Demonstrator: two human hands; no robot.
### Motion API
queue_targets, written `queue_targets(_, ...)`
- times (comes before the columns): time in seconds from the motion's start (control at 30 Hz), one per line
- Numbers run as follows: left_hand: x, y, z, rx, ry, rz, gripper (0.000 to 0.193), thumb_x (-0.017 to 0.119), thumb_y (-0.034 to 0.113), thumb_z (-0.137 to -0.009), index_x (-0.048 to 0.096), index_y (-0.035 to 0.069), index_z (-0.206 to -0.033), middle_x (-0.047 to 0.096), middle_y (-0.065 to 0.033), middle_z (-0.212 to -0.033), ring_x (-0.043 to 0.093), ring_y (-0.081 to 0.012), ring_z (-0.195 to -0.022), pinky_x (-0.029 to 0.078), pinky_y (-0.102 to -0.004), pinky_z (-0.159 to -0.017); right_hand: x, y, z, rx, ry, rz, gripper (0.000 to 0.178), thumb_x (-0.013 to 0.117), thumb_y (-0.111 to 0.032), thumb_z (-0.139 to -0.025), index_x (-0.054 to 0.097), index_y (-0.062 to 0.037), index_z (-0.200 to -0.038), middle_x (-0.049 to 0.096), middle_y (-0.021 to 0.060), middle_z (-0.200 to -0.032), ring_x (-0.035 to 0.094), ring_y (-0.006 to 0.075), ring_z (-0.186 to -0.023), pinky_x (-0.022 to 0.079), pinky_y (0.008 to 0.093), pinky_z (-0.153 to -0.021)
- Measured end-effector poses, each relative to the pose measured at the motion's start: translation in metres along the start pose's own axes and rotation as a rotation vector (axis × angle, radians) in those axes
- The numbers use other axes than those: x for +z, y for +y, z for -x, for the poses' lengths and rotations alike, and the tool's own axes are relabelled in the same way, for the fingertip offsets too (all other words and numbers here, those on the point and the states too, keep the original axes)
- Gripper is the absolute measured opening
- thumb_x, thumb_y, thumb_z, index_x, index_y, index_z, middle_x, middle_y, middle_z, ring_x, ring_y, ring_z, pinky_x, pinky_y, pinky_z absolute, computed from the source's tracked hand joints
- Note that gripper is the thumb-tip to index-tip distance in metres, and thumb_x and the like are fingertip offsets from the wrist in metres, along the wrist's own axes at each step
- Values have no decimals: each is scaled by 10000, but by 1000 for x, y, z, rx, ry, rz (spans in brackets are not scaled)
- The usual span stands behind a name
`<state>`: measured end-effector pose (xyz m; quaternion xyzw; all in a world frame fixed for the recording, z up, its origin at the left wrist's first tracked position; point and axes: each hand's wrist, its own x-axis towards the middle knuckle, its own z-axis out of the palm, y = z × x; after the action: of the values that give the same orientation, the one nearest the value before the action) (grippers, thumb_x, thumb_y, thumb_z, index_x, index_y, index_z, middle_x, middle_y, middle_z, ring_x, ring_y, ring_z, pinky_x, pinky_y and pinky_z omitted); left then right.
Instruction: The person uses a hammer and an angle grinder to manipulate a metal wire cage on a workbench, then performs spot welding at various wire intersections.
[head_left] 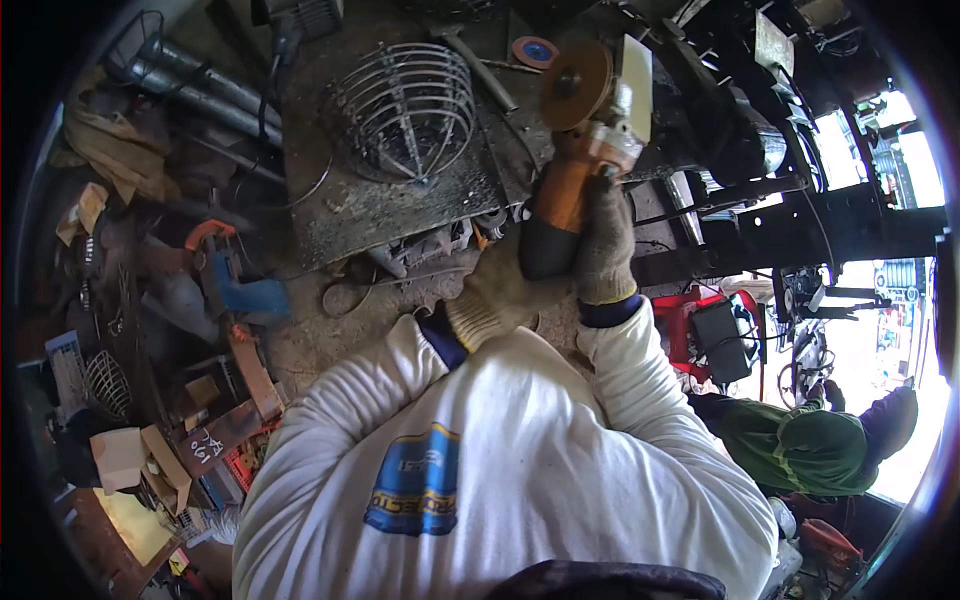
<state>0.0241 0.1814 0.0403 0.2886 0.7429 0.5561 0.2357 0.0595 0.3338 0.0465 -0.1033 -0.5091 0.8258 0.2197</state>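
My gloved right hand (608, 240) is wrapped around the body of an angle grinder (560, 200), orange with a black rear. At its far end sits a round brown disc (575, 85), with a pale flat piece (637, 88) beside it. My left hand (495, 285), also gloved, is against the grinder's black rear end; its fingers are blurred and partly hidden. Ahead and to the left, a domed cage of bent metal rods (405, 110) rests on a dark metal worktable (310, 190).
A hammer (475, 65) and a loose disc (535, 52) lie on the worktable. To the left are a blue-and-orange tool (240, 280), metal tubes (200, 85) and cardboard boxes (140, 460). At right stand dark steel beams (800, 235), a red chair (685, 335) and a person in green (810, 445).
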Motion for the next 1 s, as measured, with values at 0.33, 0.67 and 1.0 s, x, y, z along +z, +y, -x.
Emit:
queue_targets(0.33, 25, -29, 3, 14, -350, 772, 585, 797, 283, -772, 552, 67, -1256, 666, -143, -1145, 678, -263, -1041, 568, -400, -889, 25, -30, 23, 182, -69, 56, 523, 643, -334, -958, 487, -11, -1338, 641, 90, -1157, 660, 210, -971, 561, 345, -819)
queue_targets(0.67, 16, -14, 24, -537, -636, 1729, 496, 764, -17, -792, 553, 33, -1238, 658, -130, -1146, 662, -181, -1022, 572, -339, -926, 74, -44, 10, 549, -187, 1039, 556, 798, -176, -742, 576, -16, -1226, 669, 73, -1069, 652, 173, -965, 543, 329, -836)
queue_targets(1.0, 62, -25, 14, -304, -437, 1456, 500, 795, 38, -808, 590, 2, -1263, 682, -134, -1184, 661, -215, -1096, 563, -353, -951, 69, -29, -22, 621, -486, 1551, 735, 819, -357, -698, 543, -28, -1295, 688, 202, -1117, 675, 363, -1054, 534, 426, -907)
